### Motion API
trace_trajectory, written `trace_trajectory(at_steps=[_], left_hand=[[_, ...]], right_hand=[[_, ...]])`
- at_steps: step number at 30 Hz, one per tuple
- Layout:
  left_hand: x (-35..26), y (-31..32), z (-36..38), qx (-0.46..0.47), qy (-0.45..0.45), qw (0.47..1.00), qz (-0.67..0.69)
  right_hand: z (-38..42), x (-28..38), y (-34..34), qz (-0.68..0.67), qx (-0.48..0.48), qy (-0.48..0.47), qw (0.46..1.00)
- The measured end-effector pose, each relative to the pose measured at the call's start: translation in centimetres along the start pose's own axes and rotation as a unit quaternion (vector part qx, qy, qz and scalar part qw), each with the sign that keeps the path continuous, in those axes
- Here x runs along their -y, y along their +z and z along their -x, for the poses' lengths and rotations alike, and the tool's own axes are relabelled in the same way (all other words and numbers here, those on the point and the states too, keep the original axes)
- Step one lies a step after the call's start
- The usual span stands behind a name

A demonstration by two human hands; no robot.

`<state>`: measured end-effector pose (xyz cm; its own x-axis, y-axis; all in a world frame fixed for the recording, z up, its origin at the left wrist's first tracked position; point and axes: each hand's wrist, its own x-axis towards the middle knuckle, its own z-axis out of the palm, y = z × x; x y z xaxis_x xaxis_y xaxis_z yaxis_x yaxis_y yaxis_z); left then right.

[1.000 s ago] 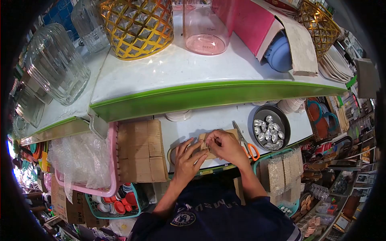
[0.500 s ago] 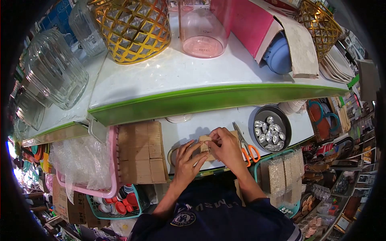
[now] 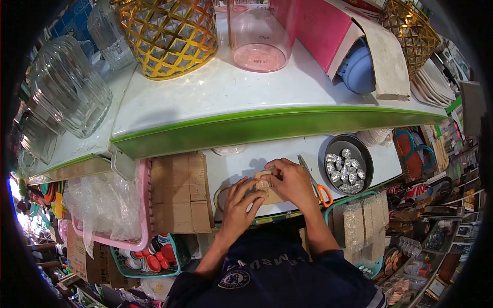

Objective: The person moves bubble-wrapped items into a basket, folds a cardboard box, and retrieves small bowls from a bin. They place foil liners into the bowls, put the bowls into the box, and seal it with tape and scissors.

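A small piece of brown cardboard (image 3: pixel 263 178), with a folded look, is pinched between my two hands over the lower white shelf. My left hand (image 3: pixel 239 206) steadies its left side with bent fingers. My right hand (image 3: pixel 295 184) grips its upper right edge between thumb and fingers. Flatter cardboard (image 3: pixel 272 197) lies beneath, partly covered by the hands. Beside my left hand is a ring-shaped item like a tape roll (image 3: pixel 221 199), mostly hidden. Scissors with orange handles (image 3: pixel 324 195) rest just right of my right hand, partly covered by it.
A dark round pan (image 3: pixel 366 177) holds several shiny silver pieces. Stacked cardboard (image 3: pixel 181 195) and a pink basket (image 3: pixel 146 226) of bubble wrap sit left. A green-edged upper shelf (image 3: pixel 277 126) juts out above my hands, bearing glass jars (image 3: pixel 67 92) and gold baskets (image 3: pixel 169 41).
My right hand has shifted slightly right and down, covering more of the scissors' handles. Both hands still hold the small cardboard piece.
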<state>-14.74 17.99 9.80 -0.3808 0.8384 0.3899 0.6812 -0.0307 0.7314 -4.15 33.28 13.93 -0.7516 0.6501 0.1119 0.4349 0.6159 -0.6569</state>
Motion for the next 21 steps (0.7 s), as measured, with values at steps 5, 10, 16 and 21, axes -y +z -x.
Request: trace_trajectory(at_steps=[5,10,16,21], left_hand=[[-0.5,-0.3,-0.1,0.015,0.006,1.000,-0.021],[-0.7,-0.4,-0.3,0.027,0.003,1.000,-0.013],[-0.8,-0.4,-0.2,0.026,-0.002,0.999,-0.020],[-0.8,-0.6,-0.3,0.037,0.005,0.999,-0.010]], right_hand=[[0.2,-0.1,-0.8,-0.038,0.014,-0.017,0.999],[0.1,-0.3,-0.6,-0.039,0.016,-0.037,0.998],[0.3,-0.4,-0.7,-0.053,0.009,-0.026,0.998],[0.5,-0.5,-0.1,-0.010,0.001,-0.031,0.999]])
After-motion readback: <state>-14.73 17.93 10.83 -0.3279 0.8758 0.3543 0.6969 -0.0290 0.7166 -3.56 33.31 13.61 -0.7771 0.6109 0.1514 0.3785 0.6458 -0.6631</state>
